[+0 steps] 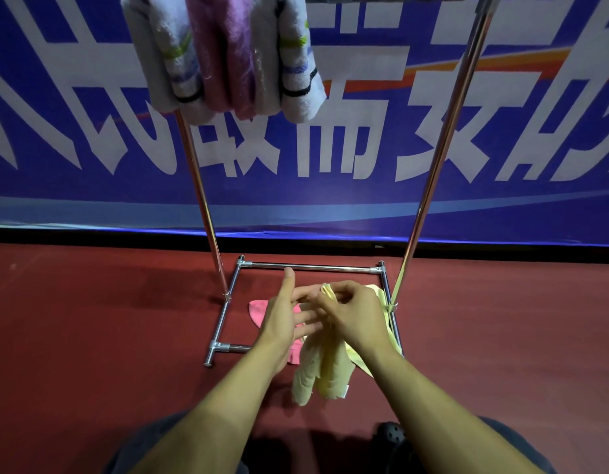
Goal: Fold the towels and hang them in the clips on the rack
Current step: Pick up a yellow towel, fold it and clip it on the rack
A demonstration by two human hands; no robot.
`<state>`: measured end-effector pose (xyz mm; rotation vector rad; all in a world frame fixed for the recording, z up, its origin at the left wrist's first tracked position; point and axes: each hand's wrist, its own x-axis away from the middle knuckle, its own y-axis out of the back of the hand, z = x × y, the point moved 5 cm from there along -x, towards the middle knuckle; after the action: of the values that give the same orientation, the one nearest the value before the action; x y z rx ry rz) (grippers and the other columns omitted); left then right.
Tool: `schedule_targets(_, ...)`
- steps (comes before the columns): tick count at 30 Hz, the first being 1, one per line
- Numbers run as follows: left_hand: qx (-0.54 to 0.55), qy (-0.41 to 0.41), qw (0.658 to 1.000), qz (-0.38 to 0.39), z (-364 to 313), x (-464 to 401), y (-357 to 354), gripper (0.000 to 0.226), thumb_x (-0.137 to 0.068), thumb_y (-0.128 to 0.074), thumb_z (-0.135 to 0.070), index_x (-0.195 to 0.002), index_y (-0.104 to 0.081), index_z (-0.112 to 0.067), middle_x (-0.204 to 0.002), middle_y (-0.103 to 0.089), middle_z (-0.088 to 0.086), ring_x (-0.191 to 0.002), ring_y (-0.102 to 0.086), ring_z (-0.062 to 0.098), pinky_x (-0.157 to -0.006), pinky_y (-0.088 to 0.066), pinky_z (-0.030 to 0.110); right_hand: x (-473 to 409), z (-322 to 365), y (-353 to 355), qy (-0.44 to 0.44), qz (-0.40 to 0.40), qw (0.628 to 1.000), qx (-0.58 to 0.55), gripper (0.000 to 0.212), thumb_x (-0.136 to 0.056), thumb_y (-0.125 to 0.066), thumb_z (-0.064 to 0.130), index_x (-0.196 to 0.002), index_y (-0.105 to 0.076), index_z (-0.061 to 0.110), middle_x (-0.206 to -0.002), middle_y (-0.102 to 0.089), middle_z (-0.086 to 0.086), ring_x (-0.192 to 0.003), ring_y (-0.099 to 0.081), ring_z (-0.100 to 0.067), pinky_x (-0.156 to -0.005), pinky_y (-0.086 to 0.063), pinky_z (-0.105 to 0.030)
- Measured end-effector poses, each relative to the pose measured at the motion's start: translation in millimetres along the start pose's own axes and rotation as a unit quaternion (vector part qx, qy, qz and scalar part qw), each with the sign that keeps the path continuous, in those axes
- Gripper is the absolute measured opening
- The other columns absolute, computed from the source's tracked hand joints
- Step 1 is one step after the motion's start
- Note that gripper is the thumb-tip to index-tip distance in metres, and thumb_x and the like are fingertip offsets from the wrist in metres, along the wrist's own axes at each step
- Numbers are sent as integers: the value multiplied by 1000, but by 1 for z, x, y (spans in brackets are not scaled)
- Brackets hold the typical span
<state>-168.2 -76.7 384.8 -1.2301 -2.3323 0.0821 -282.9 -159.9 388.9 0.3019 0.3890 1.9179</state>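
Note:
A pale yellow towel (325,367) hangs bunched from my right hand (352,311), which pinches its top edge. My left hand (284,314) is beside it with straight, spread fingers touching the cloth. A pink towel (260,311) lies on the red floor inside the rack's base, partly hidden by my left hand. A second yellow towel (381,295) lies by the right base bar. Three folded towels hang from the rack's top: a white striped towel (174,63), a purple towel (224,56) and another white striped towel (298,63). The clips are out of view.
The chrome rack (433,165) has two slanted uprights and a rectangular floor frame (313,267). A blue banner with large white characters (330,148) covers the wall behind. My knees and a dark shoe (392,434) are at the bottom edge.

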Motion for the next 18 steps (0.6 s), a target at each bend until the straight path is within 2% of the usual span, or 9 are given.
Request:
schedule_targets(5,24,27,997,71,5,2,-6,82,-97,-28,-71,-120,-71,-5,-129,-67,13,-112,-69,38,-87,-60,48,-1,-5,9,-7,-37,999,40,22,-80,-83,44,-85,-71,27,-78,-75,11,-72,-71,-1,-70,-60,-33)
schedule_targets(7,32,41,995,83,6,2,-6,82,-96,-30,-72,-122,-70,-5,-132,-63,17,-115,-67,40,-90,-59,52,-2,-6,11,-2,-37,999,38,18,-85,-79,42,-86,-73,24,-77,-76,10,-73,-72,-3,-73,-61,-38)
schedule_targets(10,36,43,994,94,3,3,-6,76,-99,-34,-67,-123,-69,-4,-125,-68,18,-110,-71,36,-91,-59,54,-5,-6,14,12,-26,999,33,17,-91,-75,39,-85,-75,23,-76,-77,8,-73,-73,-7,-75,-60,-42)
schedule_targets(12,-8,0,997,77,-5,3,-3,55,-105,-41,-51,-119,-70,-6,-117,-72,18,-104,-74,32,-85,-62,49,-6,-1,20,39,-27,998,46,15,-93,-73,36,-86,-76,23,-77,-76,9,-75,-72,-8,-76,-59,-40)
schedule_targets(14,-81,-90,992,23,-17,-2,8,22,-105,-51,-19,-110,-71,-13,-110,-73,16,-95,-75,27,-76,-62,37,-7,4,28,65,-36,996,54,12,-95,-71,31,-92,-77,21,-84,-76,9,-82,-71,-9,-81,-57,-37)
schedule_targets(15,-126,-136,983,-10,-22,-4,15,25,-101,-52,-3,-105,-71,-18,-108,-73,12,-93,-73,24,-75,-60,32,-7,5,32,76,-43,995,56,12,-96,-70,30,-95,-77,20,-89,-77,8,-86,-70,-9,-84,-56,-37)
schedule_targets(16,-171,-173,969,-38,-26,-7,23,37,-96,-50,7,-101,-71,-23,-106,-73,6,-94,-71,21,-77,-58,30,-7,7,36,86,-50,993,57,13,-97,-69,30,-99,-77,20,-93,-77,8,-90,-70,-9,-86,-56,-37)
schedule_targets(18,-257,-223,938,-61,-29,-11,32,51,-88,-48,14,-100,-69,-31,-113,-70,-4,-101,-67,13,-86,-52,24,-6,10,44,103,-62,992,37,13,-98,-69,28,-101,-77,19,-96,-76,10,-90,-69,-6,-84,-58,-39)
